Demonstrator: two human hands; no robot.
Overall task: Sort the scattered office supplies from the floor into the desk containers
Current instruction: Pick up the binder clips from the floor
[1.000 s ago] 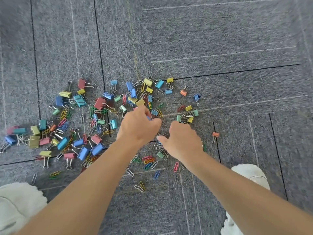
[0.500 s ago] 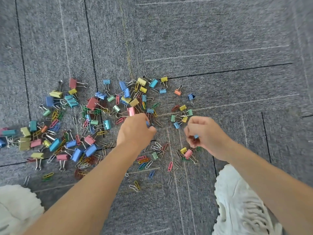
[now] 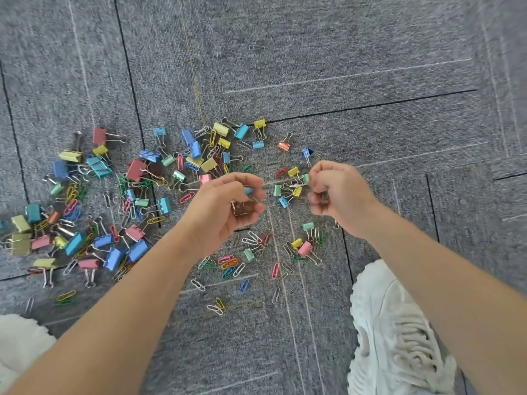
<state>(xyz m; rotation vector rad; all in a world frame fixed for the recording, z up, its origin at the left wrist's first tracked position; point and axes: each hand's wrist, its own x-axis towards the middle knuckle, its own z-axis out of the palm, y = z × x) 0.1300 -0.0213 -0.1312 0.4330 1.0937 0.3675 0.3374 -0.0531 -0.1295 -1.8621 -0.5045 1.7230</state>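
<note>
- Spill risk: left hand (image 3: 228,206) is cupped round a handful of clips (image 3: 136,169); we judge a tilt could shed some past the thumb.
- Snag risk: wire handles may hook neighbours and drag them along.
- Right hand (image 3: 339,195): fingers curled, seemingly pinching clips; blur hides detail.
- Most clips lie scattered on the carpet (image 3: 342,67); containers are out of view.
- Pose: both forearms reach forward and down, with the hands near each other.

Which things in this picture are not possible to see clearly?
Head view: the small item the right hand pinches; the hand itself and motion blur hide what it is.
Head view: how many clips the left hand holds; the hand covers them.
Head view: desk containers; outside the frame.
</note>
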